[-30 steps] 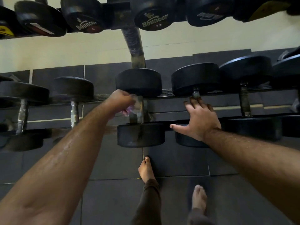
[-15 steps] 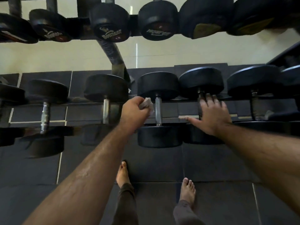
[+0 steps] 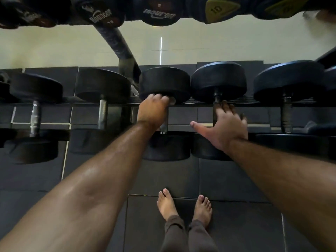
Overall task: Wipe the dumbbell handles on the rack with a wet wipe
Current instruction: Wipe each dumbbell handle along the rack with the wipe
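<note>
Several black dumbbells lie on the lower rack rail. My left hand is curled round the far end of the middle dumbbell's steel handle, right under its far head. A bit of the white wet wipe shows at my fingertips. My right hand lies flat, fingers straight and thumb spread, on the handle of the dumbbell to the right.
Further dumbbells sit left and right on the same rail. An upper row of dumbbells hangs overhead, held by a slanted rack post. My bare feet stand on dark rubber floor tiles.
My left hand with the wipe moved from beside the middle handle onto it and up to its far end. The right hand stayed on the neighbouring dumbbell. The view shifted slightly.
</note>
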The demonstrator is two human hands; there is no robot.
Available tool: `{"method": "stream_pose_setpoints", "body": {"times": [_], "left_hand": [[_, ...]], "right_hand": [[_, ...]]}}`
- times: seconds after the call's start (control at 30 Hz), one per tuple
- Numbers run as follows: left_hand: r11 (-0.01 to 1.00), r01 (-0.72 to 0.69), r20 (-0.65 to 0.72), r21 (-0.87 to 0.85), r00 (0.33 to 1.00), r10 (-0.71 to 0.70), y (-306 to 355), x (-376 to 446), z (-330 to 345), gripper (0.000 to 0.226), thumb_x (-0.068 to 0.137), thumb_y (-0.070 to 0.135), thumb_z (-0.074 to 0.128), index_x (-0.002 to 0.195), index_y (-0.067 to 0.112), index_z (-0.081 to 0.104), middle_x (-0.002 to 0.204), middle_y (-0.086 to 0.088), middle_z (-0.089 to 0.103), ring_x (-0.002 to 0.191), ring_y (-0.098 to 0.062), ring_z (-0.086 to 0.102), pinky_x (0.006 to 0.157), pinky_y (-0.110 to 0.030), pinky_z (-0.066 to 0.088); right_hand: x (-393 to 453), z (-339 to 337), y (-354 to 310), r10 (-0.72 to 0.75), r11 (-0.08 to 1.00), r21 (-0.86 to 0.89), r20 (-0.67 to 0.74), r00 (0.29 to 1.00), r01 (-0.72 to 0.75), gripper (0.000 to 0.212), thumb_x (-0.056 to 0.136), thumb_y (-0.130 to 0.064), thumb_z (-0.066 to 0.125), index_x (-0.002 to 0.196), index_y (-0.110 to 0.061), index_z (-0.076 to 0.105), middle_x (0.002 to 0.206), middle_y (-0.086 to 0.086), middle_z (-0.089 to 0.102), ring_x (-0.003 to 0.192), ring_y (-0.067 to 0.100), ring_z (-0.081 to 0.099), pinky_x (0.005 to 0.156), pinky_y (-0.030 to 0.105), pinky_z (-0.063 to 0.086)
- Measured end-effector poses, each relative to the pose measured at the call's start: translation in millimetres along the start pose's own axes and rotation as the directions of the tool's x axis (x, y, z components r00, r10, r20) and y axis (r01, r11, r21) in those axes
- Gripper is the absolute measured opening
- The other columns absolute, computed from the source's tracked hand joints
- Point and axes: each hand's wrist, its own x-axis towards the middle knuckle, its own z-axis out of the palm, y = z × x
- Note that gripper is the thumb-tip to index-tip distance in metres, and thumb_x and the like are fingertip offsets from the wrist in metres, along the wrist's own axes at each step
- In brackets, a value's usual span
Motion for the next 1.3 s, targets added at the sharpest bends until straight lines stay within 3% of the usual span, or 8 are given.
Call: {"method": "stream_pose_setpoints", "body": {"times": [0.27,0.47,0.63,0.8,0.9,1.07,1.2,1.3], "left_hand": [[0.93,-0.359,0.553,-0.082,0.76,0.342,-24.3,-7.1,-24.0,0.025,0.087,0.028,0.067,0.109,0.032,0.079,0.109,0.005,0.075,0.101,-0.022,0.07,0.091,-0.032,0.057],[0.959,-0.253,0.318,0.13,0.926,0.202,-1.4,18.0,-27.1,0.024,0.092,0.018,0.062,0.11,0.02,0.077,0.11,-0.006,0.071,0.097,-0.031,0.072,0.083,-0.041,0.059],[0.909,-0.4,0.693,-0.115,0.623,0.362,-15.3,4.0,-25.7,0.022,0.08,0.02,0.065,0.096,0.028,0.078,0.094,0.007,0.074,0.09,-0.019,0.071,0.084,-0.034,0.06],[0.988,-0.066,0.286,-0.141,0.953,0.105,-30.2,18.8,-39.6,0.012,0.09,0.025,0.07,0.097,0.024,0.08,0.091,0.001,0.074,0.079,-0.019,0.069,0.076,-0.034,0.057],[0.997,-0.078,0.269,-0.002,0.96,0.076,-15.9,0.6,-18.3,0.017,0.096,0.024,0.063,0.105,0.018,0.076,0.102,-0.008,0.072,0.088,-0.032,0.072,0.077,-0.042,0.058],[0.961,0.027,0.556,-0.276,0.82,0.137,-38.8,-16.6,-25.9,0.02,0.082,0.018,0.078,0.098,0.029,0.083,0.093,0.01,0.077,0.089,-0.012,0.073,0.086,-0.028,0.06],[0.955,0.129,0.218,-0.268,0.973,-0.07,-36.5,-2.9,-21.0,0.017,0.088,0.019,0.071,0.103,0.02,0.079,0.094,0.002,0.068,0.088,-0.021,0.067,0.079,-0.032,0.054],[0.915,0.256,0.195,-0.311,0.96,-0.202,-27.4,-4.1,-5.1,0.019,0.091,0.023,0.071,0.108,0.019,0.076,0.099,-0.007,0.068,0.092,-0.027,0.067,0.078,-0.034,0.052]], "right_hand": [[-0.9,-5.9,-5.8,0.044,0.998,-0.052,0.014,0.999,-0.043,0.124,0.072,-0.107,0.033,0.155,-0.017,0.051,0.144,0.014,0.063,0.134,0.037,0.056,0.12,0.057,0.038],[-2.3,-9.2,-9.9,0.063,0.996,-0.068,0.014,0.998,-0.062,0.122,0.073,-0.106,0.033,0.153,-0.015,0.054,0.14,0.013,0.065,0.132,0.036,0.057,0.118,0.055,0.041],[-3.9,-10.9,-12.9,0.065,0.994,-0.088,-0.003,0.998,-0.065,0.119,0.073,-0.106,0.032,0.141,-0.013,0.063,0.132,0.014,0.068,0.124,0.036,0.06,0.111,0.052,0.046],[-4.6,-9.4,-14.5,0.066,0.994,-0.086,-0.017,0.998,-0.067,0.123,0.07,-0.108,0.026,0.142,-0.015,0.063,0.132,0.012,0.068,0.123,0.035,0.061,0.108,0.051,0.048],[-4.2,-8.3,-14.1,0.065,0.994,-0.082,-0.03,0.997,-0.067,0.122,0.072,-0.108,0.029,0.145,-0.016,0.061,0.137,0.011,0.066,0.127,0.035,0.059,0.11,0.051,0.048],[-2.7,-6.7,-13.2,0.047,0.996,-0.079,-0.067,0.997,-0.052,0.116,0.075,-0.106,0.035,0.14,-0.015,0.064,0.134,0.012,0.068,0.123,0.036,0.061,0.106,0.05,0.051],[-4.5,-7.3,-14.1,0.043,0.995,-0.082,-0.062,0.997,-0.048,0.115,0.077,-0.105,0.037,0.143,-0.014,0.061,0.136,0.013,0.067,0.125,0.036,0.06,0.105,0.049,0.051],[-4.5,-7.1,-14.7,0.043,0.996,-0.075,-0.065,0.997,-0.048,0.116,0.076,-0.105,0.033,0.142,-0.014,0.062,0.137,0.013,0.066,0.126,0.036,0.059,0.106,0.049,0.051]]}}
